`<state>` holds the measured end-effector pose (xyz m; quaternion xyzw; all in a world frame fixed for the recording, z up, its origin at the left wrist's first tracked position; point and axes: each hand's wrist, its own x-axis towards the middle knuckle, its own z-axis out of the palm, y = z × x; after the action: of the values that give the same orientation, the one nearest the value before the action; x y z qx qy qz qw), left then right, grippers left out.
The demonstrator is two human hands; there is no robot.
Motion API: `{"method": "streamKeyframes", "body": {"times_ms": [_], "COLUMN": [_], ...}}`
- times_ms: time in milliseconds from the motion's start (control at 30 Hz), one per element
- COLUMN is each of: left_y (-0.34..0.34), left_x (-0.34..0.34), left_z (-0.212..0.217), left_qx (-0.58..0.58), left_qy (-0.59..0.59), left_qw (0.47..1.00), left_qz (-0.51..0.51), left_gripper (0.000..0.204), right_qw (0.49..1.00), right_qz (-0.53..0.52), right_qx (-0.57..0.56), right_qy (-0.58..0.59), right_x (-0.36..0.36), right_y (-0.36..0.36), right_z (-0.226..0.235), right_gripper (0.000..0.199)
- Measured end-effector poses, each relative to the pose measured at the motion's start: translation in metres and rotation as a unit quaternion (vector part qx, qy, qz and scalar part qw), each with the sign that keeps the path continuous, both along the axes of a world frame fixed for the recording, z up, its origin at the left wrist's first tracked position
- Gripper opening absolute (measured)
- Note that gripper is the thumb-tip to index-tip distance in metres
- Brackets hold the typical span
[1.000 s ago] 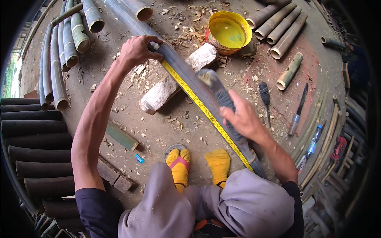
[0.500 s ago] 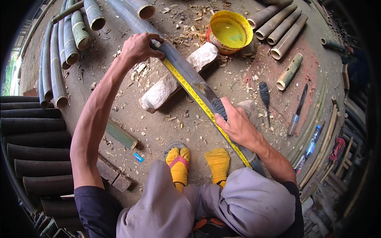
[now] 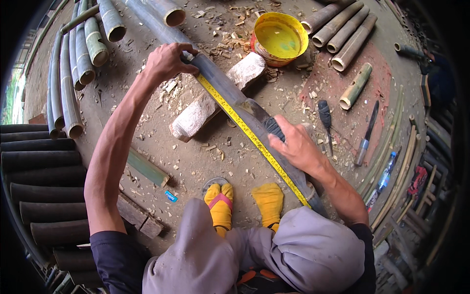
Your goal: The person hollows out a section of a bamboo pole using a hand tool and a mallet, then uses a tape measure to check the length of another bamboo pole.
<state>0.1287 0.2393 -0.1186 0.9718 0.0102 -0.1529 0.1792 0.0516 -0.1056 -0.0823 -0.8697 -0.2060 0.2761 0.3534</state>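
Observation:
A grey-green bamboo pole (image 3: 215,68) runs diagonally from the far left toward my right knee, with a yellow tape measure (image 3: 240,126) stretched along it. My left hand (image 3: 169,61) is closed at the tape's far end, thumb and fingers gripping the pole there. Lower down, my right hand (image 3: 299,149) has its thumb and forefinger at the dark, wrapped handle of a knife (image 3: 274,129). The knife's blade seems to lie along the pole, pointing up and left. My other right fingers are hidden. A pale, chipped wood block (image 3: 193,120) lies crosswise under the pole.
A yellow bucket (image 3: 254,46) stands beyond the block among wood chips. To the right lie a short bamboo piece (image 3: 356,87), a black-handled tool (image 3: 324,115) and another knife (image 3: 367,134). Bamboo tubes (image 3: 46,183) are stacked at left. Yellow-socked feet (image 3: 268,198) are below.
My right hand has shifted slightly up and right, its thumb and forefinger looser about the knife handle. My left hand stays at the tape's far end.

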Motion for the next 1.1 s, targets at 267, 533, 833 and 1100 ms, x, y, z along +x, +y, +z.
{"method": "streamKeyframes", "body": {"times_ms": [267, 533, 833, 1100], "left_y": [0.008, 0.005, -0.006, 0.013], "left_x": [-0.004, -0.036, -0.092, -0.137], "left_z": [-0.007, -0.001, 0.000, 0.007], "left_qx": [-0.007, -0.065, -0.160, -0.156], "left_qy": [-0.038, -0.084, 0.155, 0.321], "left_qw": [0.999, 0.993, 0.963, 0.932], "left_qz": [-0.017, -0.059, -0.151, -0.058], "left_gripper": [0.055, 0.053, 0.019, 0.023], "right_qw": [0.989, 0.949, 0.934, 0.999], "right_qz": [-0.093, 0.018, -0.025, 0.023], "right_qx": [-0.009, -0.058, -0.025, 0.007], "right_qy": [-0.115, -0.310, -0.355, 0.045], "right_x": [0.019, 0.066, 0.055, 0.000], "right_y": [-0.030, 0.017, 0.017, -0.010], "right_z": [-0.008, -0.099, -0.100, -0.041], "right_gripper": [0.021, 0.036, 0.049, 0.060]}}
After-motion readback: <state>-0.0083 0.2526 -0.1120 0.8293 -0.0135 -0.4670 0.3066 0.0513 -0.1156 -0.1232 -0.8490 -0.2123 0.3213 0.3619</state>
